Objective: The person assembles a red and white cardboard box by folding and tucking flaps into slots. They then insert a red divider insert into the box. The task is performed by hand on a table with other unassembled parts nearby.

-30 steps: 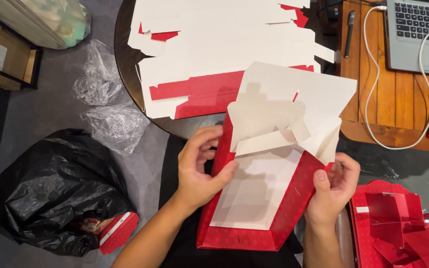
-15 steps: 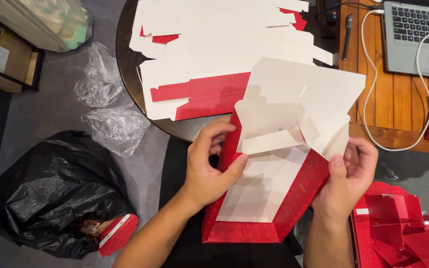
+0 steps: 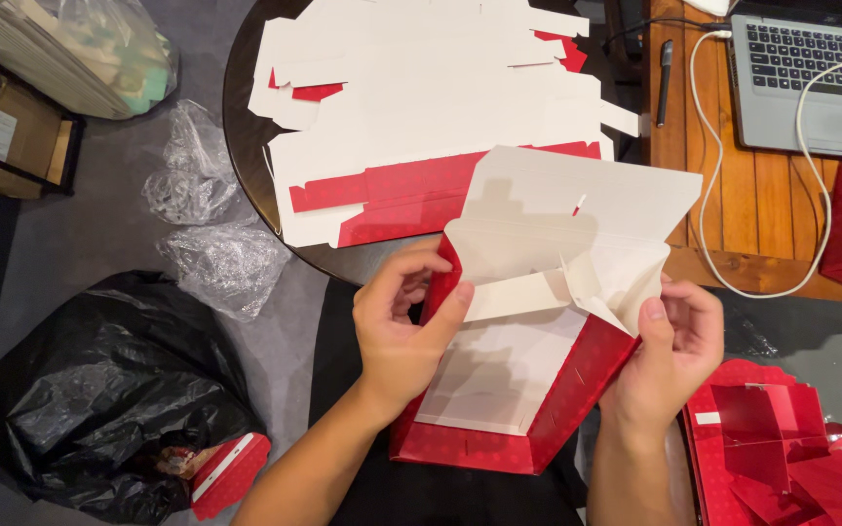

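Observation:
A red cardboard box with a white inside (image 3: pixel 499 390) sits half folded over my lap, its white flaps standing up toward the table. My left hand (image 3: pixel 403 326) grips the box's left red wall, thumb pressing a white flap inward. My right hand (image 3: pixel 665 351) holds the right wall, thumb on the folded corner flap. Flat unfolded box blanks (image 3: pixel 421 127), white with red strips, lie stacked on the round dark table (image 3: pixel 241 156) beyond the box.
A black rubbish bag (image 3: pixel 99 390) lies on the floor at left, with crumpled clear plastic (image 3: pixel 216 258) above it. Folded red boxes (image 3: pixel 791 458) pile at lower right. A laptop (image 3: pixel 811 78), white cable and pen rest on a wooden table (image 3: pixel 723 185) at upper right.
Both hands have shifted slightly up the box walls. The box has tilted a little and its flaps have folded further inward.

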{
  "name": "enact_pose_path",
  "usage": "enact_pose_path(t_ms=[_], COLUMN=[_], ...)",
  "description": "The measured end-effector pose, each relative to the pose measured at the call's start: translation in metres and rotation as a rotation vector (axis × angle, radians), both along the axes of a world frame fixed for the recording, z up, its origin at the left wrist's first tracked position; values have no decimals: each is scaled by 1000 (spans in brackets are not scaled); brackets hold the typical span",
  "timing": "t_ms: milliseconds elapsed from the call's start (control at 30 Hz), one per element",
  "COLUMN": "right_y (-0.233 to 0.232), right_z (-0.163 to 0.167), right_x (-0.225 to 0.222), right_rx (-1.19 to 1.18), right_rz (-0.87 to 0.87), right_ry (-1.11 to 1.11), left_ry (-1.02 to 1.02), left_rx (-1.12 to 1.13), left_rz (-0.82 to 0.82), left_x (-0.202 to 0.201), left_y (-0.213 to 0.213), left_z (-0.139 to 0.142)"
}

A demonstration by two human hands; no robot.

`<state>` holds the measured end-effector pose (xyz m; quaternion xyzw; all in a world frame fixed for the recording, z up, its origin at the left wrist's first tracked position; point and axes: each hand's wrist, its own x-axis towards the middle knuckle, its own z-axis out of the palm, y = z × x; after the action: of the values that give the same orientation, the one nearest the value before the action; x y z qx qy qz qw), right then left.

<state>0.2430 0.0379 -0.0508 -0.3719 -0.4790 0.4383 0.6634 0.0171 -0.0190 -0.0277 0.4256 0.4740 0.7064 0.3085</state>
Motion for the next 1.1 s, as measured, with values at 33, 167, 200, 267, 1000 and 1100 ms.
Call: enact_pose_path(t_ms=[33, 167, 200, 267, 1000, 1100], right_y=[0, -1, 0, 1, 12, 10], right_z=[-1, -6, -6, -8, -33, -34], right_x=[0, 0, 1, 3, 10, 12], right_rx=[-8, -30, -42, -57, -144, -44], right_rz=[-8, -15, -25, -32, 141, 184], right_ry=[14, 57, 61, 67, 110, 80], left_ry=[13, 39, 44, 37, -193, -272], left_rx=[8, 27, 30, 27, -20, -37], left_rz=[13, 27, 27, 22, -17, -35], left_x=[0, 1, 1, 0, -7, -11], left_y=[0, -3, -3, -3, 3, 4], left_z=[0, -1, -1, -2, -38, -44])
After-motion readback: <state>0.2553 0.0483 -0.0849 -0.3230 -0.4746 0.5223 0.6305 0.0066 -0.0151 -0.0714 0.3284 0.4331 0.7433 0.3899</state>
